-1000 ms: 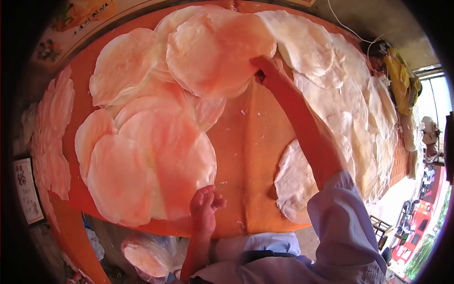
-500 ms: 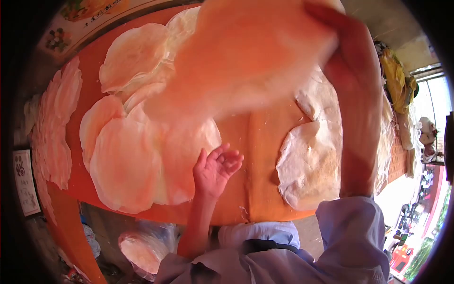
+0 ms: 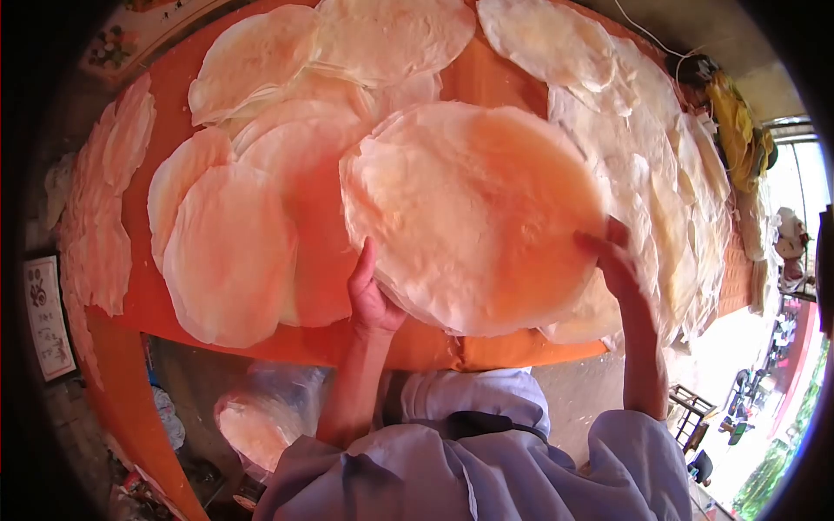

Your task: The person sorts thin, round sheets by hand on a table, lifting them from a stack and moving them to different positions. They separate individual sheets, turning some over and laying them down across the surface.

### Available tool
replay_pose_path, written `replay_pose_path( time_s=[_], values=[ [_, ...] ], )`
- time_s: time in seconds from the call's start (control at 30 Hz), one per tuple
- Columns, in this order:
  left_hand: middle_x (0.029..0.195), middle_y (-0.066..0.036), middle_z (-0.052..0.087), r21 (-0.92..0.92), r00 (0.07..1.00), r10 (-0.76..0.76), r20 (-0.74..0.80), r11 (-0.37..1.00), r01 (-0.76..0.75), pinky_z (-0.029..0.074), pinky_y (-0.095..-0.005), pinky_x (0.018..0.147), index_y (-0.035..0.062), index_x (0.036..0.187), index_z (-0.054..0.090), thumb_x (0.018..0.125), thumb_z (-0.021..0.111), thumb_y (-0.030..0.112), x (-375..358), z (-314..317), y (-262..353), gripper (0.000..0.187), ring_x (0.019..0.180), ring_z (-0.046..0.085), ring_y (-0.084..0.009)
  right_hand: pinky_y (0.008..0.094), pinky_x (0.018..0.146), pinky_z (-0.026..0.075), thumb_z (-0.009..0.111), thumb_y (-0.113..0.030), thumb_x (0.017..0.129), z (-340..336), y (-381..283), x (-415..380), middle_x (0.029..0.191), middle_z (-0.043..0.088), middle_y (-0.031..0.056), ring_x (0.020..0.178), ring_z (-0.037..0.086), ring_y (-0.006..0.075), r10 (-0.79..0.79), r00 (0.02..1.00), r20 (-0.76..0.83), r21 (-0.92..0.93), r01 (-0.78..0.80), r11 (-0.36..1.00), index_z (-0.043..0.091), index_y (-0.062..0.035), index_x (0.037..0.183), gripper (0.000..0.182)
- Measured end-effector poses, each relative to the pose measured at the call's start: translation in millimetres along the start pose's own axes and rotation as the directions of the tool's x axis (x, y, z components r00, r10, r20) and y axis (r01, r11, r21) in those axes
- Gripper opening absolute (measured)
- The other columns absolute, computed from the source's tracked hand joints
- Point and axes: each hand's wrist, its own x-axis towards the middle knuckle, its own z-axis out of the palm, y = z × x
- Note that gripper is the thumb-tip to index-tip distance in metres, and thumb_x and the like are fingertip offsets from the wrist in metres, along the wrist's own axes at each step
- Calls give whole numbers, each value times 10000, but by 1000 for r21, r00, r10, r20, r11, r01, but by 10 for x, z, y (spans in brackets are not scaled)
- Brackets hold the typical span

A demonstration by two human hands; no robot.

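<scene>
A large thin round sheet (image 3: 469,217), pale and translucent, is held up in front of me over the orange-covered table. My left hand (image 3: 375,300) grips its lower left edge, the thumb on the near face and the fingers behind it. At its right edge my right hand (image 3: 615,260) pinches the sheet. To the left, a pale round sheet (image 3: 228,260) lies overlapping others on the cloth. Another stack of round sheets (image 3: 395,39) lies at the far side, partly behind the held one.
More overlapping sheets (image 3: 686,208) cover the right side, and layered sheets (image 3: 100,208) lie at the far left. A clear plastic bag (image 3: 265,417) with round sheets stands below the table's front edge. A framed sign (image 3: 49,317) is at left.
The held sheet has come down and toward me, now spread flat between both hands. My left hand has closed on its edge; my right arm has moved down from the far side.
</scene>
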Motion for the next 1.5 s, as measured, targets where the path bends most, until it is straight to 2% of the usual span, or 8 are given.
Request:
replay_pose_path(
  time_s=[0.1,0.27,0.53,0.73,0.93,1.03,1.4,1.5],
  values=[
    [1359,-99,464,64,999,35,-34,997,-33,384,-429,1021,57,1389,347,940,474,426,16,28,-82,595,1231,459,-262,317,656,536,805,-230,701,233,174,-75,897,661,143,794,642,212,-277,934,-228,-560,107,821,544,-7,1195,601],
    [1344,-88,455,145,997,15,72,989,-25,351,-406,1044,47,1391,325,907,583,310,-8,162,-224,609,1238,435,-243,308,747,517,819,-161,689,1166,-343,-474,997,624,99,885,611,204,-447,833,326,-261,534,804,631,-40,1093,461],
    [1281,-70,489,386,997,9,77,922,-38,364,-378,1013,53,1350,369,860,656,211,48,96,-179,590,1183,466,-210,283,661,488,756,-165,741,1159,-176,-285,750,660,110,709,622,143,-249,927,279,20,254,967,687,21,817,213],
    [1222,-61,517,373,999,29,-19,927,-19,385,-359,981,45,1327,389,835,677,183,34,143,-127,586,1137,488,-191,268,639,455,764,-221,764,1144,-103,-157,681,648,40,686,584,99,32,858,512,79,-84,993,706,-18,790,212],
    [1194,-70,525,502,998,52,-24,864,-33,398,-323,942,28,1302,404,828,681,195,2,158,-108,573,1093,502,-167,262,647,455,765,-235,763,1221,-61,-112,693,650,35,683,575,90,76,843,532,34,-112,993,710,-23,791,220],
    [1201,-75,522,564,998,45,-50,826,-9,397,-318,939,19,1295,407,824,662,170,-18,79,-122,556,1093,500,-161,264,662,458,758,-211,762,1277,28,-110,708,659,32,696,578,91,-100,861,499,-49,143,989,713,-27,800,194],
    [1210,-94,541,390,999,31,-43,921,-12,419,-343,970,13,1295,422,817,639,89,-27,101,-116,530,1114,532,-202,238,672,446,757,-189,784,1238,92,-71,723,654,-5,714,563,65,66,798,599,105,-160,981,704,-33,791,165],
    [1072,-75,604,613,996,37,-80,790,19,456,-305,880,-2,1203,505,793,690,120,-17,139,-105,466,993,581,-160,236,658,444,759,-196,783,1248,114,-67,720,651,-4,700,560,62,67,804,591,119,-169,978,701,-28,785,178]
  ],
)
